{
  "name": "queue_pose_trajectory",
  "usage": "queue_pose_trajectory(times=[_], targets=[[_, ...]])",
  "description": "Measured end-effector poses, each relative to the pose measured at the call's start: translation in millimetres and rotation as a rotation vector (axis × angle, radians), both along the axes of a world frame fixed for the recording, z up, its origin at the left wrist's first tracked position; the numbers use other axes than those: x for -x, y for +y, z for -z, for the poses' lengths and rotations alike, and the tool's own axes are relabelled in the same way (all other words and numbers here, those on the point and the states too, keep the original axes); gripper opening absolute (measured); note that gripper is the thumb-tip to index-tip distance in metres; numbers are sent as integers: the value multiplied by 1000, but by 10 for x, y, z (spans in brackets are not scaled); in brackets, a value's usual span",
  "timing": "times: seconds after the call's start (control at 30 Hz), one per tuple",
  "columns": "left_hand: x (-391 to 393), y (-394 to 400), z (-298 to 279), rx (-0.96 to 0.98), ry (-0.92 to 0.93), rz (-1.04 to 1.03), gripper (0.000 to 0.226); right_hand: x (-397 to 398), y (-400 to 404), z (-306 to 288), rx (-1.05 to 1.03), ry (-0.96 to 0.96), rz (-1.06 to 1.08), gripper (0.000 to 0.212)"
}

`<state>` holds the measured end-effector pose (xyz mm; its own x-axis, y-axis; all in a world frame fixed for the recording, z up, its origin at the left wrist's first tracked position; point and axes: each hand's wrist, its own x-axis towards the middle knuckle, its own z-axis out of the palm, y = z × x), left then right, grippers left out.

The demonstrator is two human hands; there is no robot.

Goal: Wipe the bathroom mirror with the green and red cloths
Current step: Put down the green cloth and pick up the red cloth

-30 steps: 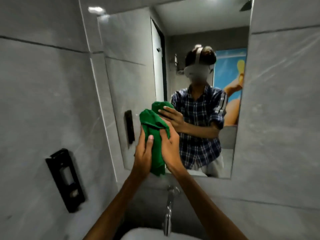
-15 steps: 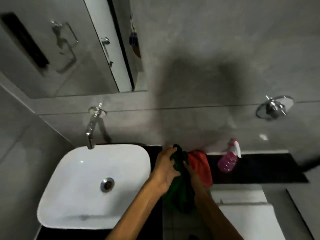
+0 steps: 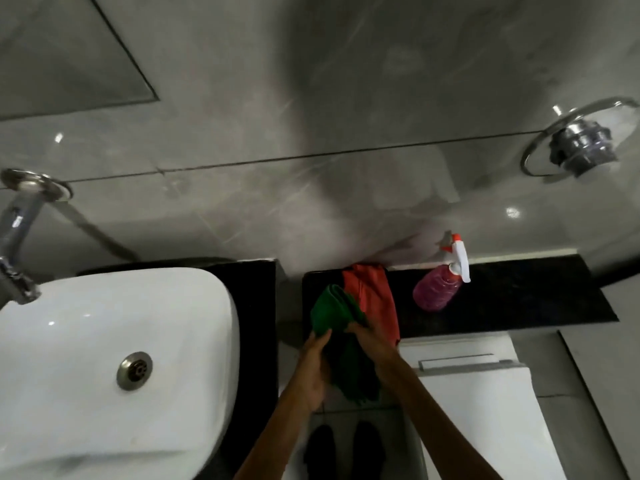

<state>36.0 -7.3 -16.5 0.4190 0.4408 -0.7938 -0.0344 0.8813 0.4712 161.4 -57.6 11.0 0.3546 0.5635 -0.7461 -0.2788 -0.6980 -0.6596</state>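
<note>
Both my hands hold the green cloth (image 3: 334, 311) over the near edge of the black ledge (image 3: 519, 299). My left hand (image 3: 313, 368) grips its left side and my right hand (image 3: 372, 344) grips its right side. The cloth's top rests on the ledge while its lower part hangs down between my wrists. The red cloth (image 3: 375, 299) lies crumpled on the ledge just behind and to the right of the green one. Only the mirror's lower right corner (image 3: 69, 57) shows at the upper left.
A pink spray bottle (image 3: 440, 289) with a white and red trigger lies on the ledge right of the cloths. The white basin (image 3: 104, 341) and chrome tap (image 3: 17, 237) are at the left. A white toilet tank (image 3: 474, 393) sits below the ledge. A chrome wall valve (image 3: 581, 143) is at the upper right.
One second ago I held the green cloth up against the mirror. My view then dropped and both hands brought the cloth down onto the black ledge beside the red cloth.
</note>
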Motion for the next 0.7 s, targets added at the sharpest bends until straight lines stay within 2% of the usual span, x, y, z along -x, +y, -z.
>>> queue_pose_trajectory(times=[0.07,0.2,0.3,0.4,0.47,0.53,0.63,0.7], targets=[[-105,175,226,-38,33,2,49,-112,186,215,-8,-110,-42,40],[-308,629,504,-179,210,78,64,-220,358,520,-131,-389,-139,57],[-442,872,636,-325,366,194,62,-291,451,720,-78,-312,-168,50],[-516,857,625,-485,518,200,62,-406,364,856,-14,-593,-49,35],[-530,739,609,-709,664,201,58,-520,248,927,99,-777,-31,39],[-640,616,719,-860,644,234,49,-640,151,1044,256,-881,-119,41],[-802,501,739,-703,416,358,43,-624,160,1144,335,-906,-302,41],[-924,459,742,-615,389,466,48,-571,216,1170,362,-945,-334,39]])
